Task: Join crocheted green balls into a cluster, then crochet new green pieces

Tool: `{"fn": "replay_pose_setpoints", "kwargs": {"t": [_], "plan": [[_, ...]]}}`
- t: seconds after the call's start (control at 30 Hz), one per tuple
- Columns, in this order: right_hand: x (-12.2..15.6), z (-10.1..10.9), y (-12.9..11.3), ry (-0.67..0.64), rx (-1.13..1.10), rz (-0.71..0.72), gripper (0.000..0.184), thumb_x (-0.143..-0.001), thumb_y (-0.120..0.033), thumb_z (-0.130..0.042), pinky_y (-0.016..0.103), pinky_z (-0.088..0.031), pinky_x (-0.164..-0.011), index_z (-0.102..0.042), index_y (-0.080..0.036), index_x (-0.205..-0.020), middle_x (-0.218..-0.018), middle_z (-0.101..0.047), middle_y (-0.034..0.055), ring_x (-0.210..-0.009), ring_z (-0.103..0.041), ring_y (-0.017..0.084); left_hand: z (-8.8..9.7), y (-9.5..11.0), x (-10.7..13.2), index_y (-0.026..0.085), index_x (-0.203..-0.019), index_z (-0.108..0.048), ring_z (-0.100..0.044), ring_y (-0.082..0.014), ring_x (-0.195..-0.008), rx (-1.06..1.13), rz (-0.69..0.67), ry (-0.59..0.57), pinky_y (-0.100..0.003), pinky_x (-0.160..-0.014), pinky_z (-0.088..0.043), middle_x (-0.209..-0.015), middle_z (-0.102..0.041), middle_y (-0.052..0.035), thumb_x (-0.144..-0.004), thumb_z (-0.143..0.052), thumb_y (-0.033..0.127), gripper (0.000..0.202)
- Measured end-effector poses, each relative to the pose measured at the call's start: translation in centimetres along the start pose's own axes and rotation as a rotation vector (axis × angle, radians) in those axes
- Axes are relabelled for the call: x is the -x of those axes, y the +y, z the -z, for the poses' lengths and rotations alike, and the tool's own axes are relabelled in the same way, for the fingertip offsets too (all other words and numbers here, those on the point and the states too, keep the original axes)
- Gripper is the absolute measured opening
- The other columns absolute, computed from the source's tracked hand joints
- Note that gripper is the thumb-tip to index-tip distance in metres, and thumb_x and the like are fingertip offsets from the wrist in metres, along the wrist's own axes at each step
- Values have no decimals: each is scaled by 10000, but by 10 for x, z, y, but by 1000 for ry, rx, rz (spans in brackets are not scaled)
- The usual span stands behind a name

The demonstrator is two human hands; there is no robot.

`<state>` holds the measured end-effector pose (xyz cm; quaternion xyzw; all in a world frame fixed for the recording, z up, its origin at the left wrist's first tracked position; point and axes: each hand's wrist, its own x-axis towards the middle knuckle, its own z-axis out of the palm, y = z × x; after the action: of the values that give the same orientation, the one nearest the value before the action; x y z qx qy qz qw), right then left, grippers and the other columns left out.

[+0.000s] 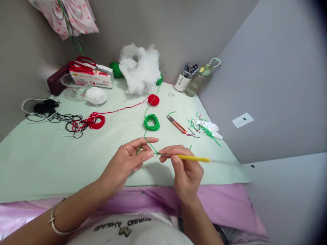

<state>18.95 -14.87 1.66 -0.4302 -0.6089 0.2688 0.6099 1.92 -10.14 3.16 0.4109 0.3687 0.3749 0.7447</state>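
Note:
My left hand (130,160) pinches a strand of green yarn (148,141) between thumb and fingers, just above the near edge of the pale green table cover (51,160). My right hand (184,170) grips a crochet hook with a yellow handle (192,158); its tip meets the yarn at my left fingertips. The strand runs back to a small green yarn coil (151,122) and on past a red crocheted disc (153,99).
Orange thread snips (176,124) and green yarn scraps (204,128) lie to the right. White stuffing (140,68), red scissors on a box (88,69), red and black cord tangles (76,122), a jar (185,79) and a bottle (200,76) stand further back.

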Motion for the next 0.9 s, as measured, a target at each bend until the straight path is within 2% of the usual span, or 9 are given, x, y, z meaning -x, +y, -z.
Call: {"fn": "replay_pose_setpoints", "kwargs": {"t": [0.1, 0.17, 0.23, 0.3, 0.43, 0.53, 0.67, 0.77, 0.9], "plan": [[10, 0, 0, -100, 418, 273, 436, -917, -56, -613, 349, -569, -834, -692, -327, -1249, -1071, -711, 62, -995, -683, 207, -2, -1, 0, 248, -1245, -699, -285, -36, -511, 66, 8, -3, -220, -457, -197, -805, -559, 28, -793, -814, 322, 472], [13, -2, 2, -116, 518, 352, 511, -887, -29, -642, 339, -571, -838, -682, -345, -1287, -1098, -702, 65, -1024, -679, 213, -1, -2, -1, 229, -1271, -680, -267, -28, -505, 133, 67, -65, -212, -455, -181, -780, -541, 32, -795, -813, 315, 502], [10, -3, 4, -68, 428, 307, 488, -899, -27, -622, 343, -571, -822, -692, -342, -1265, -1060, -703, 58, -991, -679, 204, 1, -2, -3, 199, -1262, -682, -232, -17, -493, 178, 129, -121, -211, -450, -162, -761, -524, 34, -803, -809, 311, 489], [3, -3, 4, 17, 210, 167, 379, -933, -60, -585, 346, -568, -768, -725, -318, -1172, -971, -698, 46, -903, -675, 190, 3, -3, -4, 189, -1234, -696, -214, -10, -487, 172, 135, -119, -213, -446, -157, -766, -524, 33, -807, -809, 302, 456], [-7, -5, 3, 87, -192, -100, 245, -994, -164, -534, 299, -529, -579, -750, -279, -980, -878, -645, 22, -652, -620, 129, 2, -3, -4, 245, -1231, -709, -296, -32, -528, 40, 3, -17, -210, -466, -213, -828, -560, 24, -808, -808, 294, 437], [-1, -10, 6, 57, -8, -25, 257, -961, -149, -590, 325, -554, -657, -766, -315, -1049, -955, -660, 38, -747, -653, 153, -2, -4, -3, 273, -1268, -698, -378, -59, -590, -17, -63, 35, -207, -516, -274, -831, -584, 19, -802, -814, 307, 482], [10, -13, 12, 3, 345, 226, 458, -898, -102, -657, 389, -574, -823, -710, -398, -1243, -1099, -689, 58, -983, -666, 222, -4, -4, -4, 255, -1276, -696, -278, -38, -528, 83, 44, -35, -215, -480, -215, -820, -577, 23, -792, -816, 338, 506], [5, -8, 10, 78, 243, 141, 354, -929, -110, -616, 363, -562, -758, -749, -355, -1147, -987, -697, 49, -894, -662, 201, 2, -3, -7, 216, -1187, -742, -205, -17, -498, 157, 127, -114, -221, -455, -164, -790, -544, 28, -804, -809, 324, 404], [-9, 1, 3, 197, -182, -118, 174, -968, -210, -597, 297, -499, -602, -758, -256, -922, -793, -640, 21, -660, -593, 140, 10, -1, -10, 214, -1123, -767, -210, 0, -490, 170, 96, -119, -221, -445, -134, -813, -538, 23, -827, -789, 284, 305]]}}
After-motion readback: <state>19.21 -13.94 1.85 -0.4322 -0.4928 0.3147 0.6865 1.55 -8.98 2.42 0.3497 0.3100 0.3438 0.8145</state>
